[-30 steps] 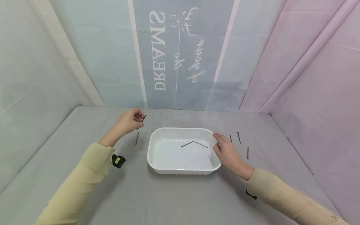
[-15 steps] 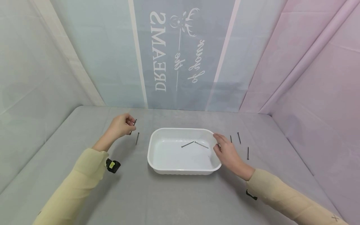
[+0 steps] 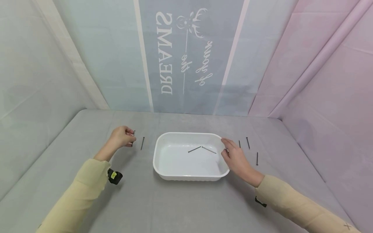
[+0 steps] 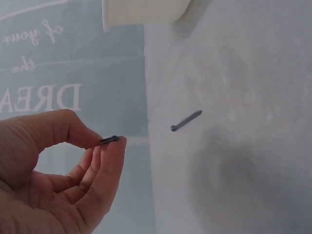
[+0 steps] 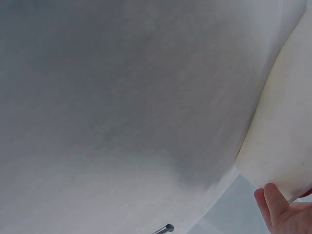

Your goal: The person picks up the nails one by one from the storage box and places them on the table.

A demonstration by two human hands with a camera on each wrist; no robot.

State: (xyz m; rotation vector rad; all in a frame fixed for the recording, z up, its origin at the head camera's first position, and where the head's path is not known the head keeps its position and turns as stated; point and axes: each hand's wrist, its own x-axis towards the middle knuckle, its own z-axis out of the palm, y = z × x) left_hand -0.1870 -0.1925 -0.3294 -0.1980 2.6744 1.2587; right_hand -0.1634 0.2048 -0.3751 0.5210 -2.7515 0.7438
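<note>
My left hand (image 3: pixel 120 137) pinches a dark nail (image 4: pixel 109 140) between thumb and fingertips, above the left part of the table. Just right of that hand, another nail (image 3: pixel 142 143) lies on the grey cloth; in the left wrist view this nail (image 4: pixel 186 121) shows its head and point. A white rectangular basin (image 3: pixel 180 165) stands in the middle, with two nails (image 3: pixel 194 149) on its floor. On its right side, my right hand (image 3: pixel 237 160) holds the rim, fingers (image 5: pixel 276 200) against the outer wall and thumb toward the inside.
Several nails lie on the cloth right of the basin, among them one nail (image 3: pixel 257 158) nearest the front and another nail (image 3: pixel 247 143) farther back. A printed fabric wall (image 3: pixel 186 97) closes off the back, and cloth walls stand at both sides.
My left hand has moved left and toward me with the nail, which now points more upright. The right hand and the basin have stayed in place.
</note>
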